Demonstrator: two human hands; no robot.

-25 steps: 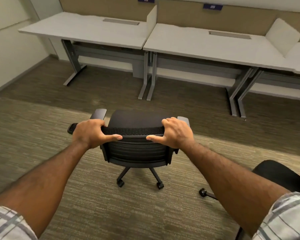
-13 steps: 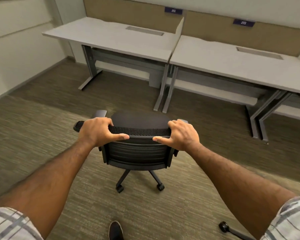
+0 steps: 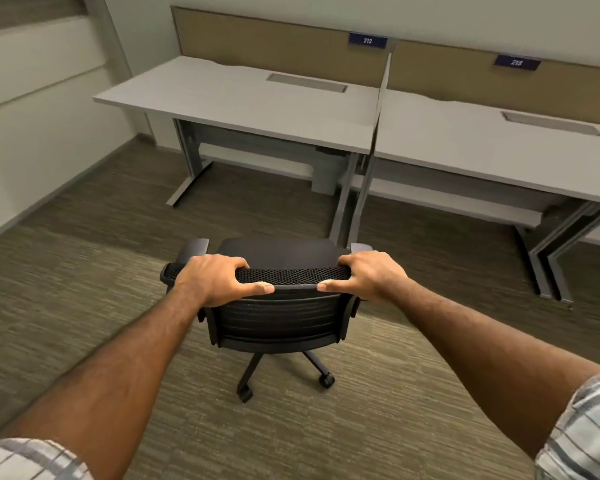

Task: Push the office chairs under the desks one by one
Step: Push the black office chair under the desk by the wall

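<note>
A black office chair (image 3: 278, 317) on castors stands on the carpet in front of me, its mesh back facing me. My left hand (image 3: 215, 277) grips the left end of the backrest's top edge, fingers curled over it and thumb along the near side. My right hand (image 3: 371, 275) grips the right end the same way. Ahead stands a light grey desk (image 3: 222, 102) labelled 212, with open floor beneath it. A second desk (image 3: 465, 147), labelled 213, adjoins it on the right. The chair's seat points roughly at the legs between the two desks.
A thin divider panel (image 3: 383, 95) separates the two desktops, and tan screens run along their back. Grey metal desk legs (image 3: 347, 199) stand just beyond the chair. A white wall (image 3: 32, 133) bounds the carpet on the left.
The chair and I have rolled forward and leftward toward desk 212, which now looks nearer. The second chair at the lower right has left the view. Both hands keep their grip.
</note>
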